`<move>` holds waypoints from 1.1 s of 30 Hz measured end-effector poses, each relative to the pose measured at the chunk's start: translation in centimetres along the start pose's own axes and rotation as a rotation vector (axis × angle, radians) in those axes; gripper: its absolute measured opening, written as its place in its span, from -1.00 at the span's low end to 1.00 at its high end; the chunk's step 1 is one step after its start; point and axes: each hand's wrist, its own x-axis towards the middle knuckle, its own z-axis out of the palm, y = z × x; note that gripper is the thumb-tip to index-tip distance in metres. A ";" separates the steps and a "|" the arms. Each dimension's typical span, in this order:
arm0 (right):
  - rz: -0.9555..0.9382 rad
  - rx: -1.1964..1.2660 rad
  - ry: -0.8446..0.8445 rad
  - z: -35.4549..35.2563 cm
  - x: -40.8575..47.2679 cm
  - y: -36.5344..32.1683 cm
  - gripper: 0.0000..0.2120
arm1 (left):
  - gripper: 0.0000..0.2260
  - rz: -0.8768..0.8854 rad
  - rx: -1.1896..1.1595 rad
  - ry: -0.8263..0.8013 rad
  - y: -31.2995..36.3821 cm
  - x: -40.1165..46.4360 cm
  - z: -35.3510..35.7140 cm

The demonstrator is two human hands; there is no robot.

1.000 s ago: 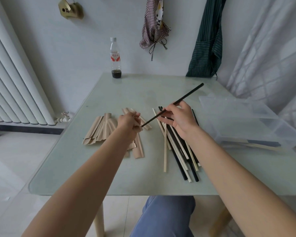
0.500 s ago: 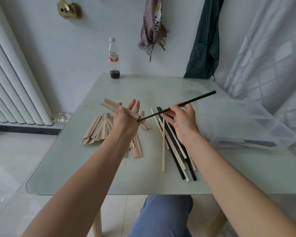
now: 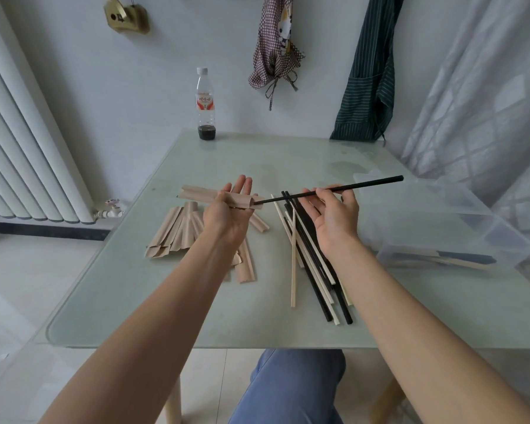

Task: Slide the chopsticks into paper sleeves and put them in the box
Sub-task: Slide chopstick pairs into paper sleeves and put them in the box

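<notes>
Black chopstick (image 3: 334, 189) is in our right hand (image 3: 334, 215), pinched between thumb and fingertips near its middle, angled up to the right. Its low tip sits at the open mouth of a kraft paper sleeve (image 3: 208, 195); we can't tell if the tip is inside yet. Our left hand (image 3: 227, 212) holds that sleeve lifted above the table, roughly level: thumb presses it across the palm, the other fingers are straight and spread upward.

Loose chopsticks (image 3: 306, 255), black and pale wood mixed, lie in a rough fan on the glass table (image 3: 196, 313) under and just in front of the right hand, ends pointing toward the near edge but stopping well short of it. Spare sleeves (image 3: 173, 234) lie in a pile left of the left wrist, a few more under it.

Clear plastic box (image 3: 441, 221) sits at the right side of the table, near the right hand, its right end close to the table's right edge. A few wrapped pieces show through its near wall at the bottom.

Open glass lies between the hands and the far edge, where a plastic bottle (image 3: 205, 105) with dark liquid at the bottom stands upright. Bare tabletop also runs along the near edge.

Behind: radiator (image 3: 22, 142) at left, two aprons (image 3: 367, 71) on the wall.
</notes>
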 end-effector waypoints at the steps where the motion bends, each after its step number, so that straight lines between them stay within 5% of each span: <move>1: 0.003 0.006 0.000 0.0 0.0 0.0 -0.83 | -0.67 0.000 -0.007 -0.002 0.0 -0.1 0.0; 11: 0.061 -0.042 -0.027 0.1 -0.4 0.3 -0.85 | -0.64 -0.028 -0.025 -0.069 -0.6 0.0 1.1; 14: 0.078 -0.009 -0.010 -0.1 -0.3 0.0 -0.89 | -0.64 -0.029 0.313 -0.088 -1.0 0.0 0.5; 18: 0.084 0.022 0.004 -0.1 -0.3 -0.3 -0.87 | -0.89 0.084 0.793 -0.004 -1.6 0.3 -0.2; 33: 0.183 0.004 -0.076 -0.3 -0.8 0.0 -0.93 | -0.91 0.122 0.567 -0.062 -1.6 -0.7 -0.1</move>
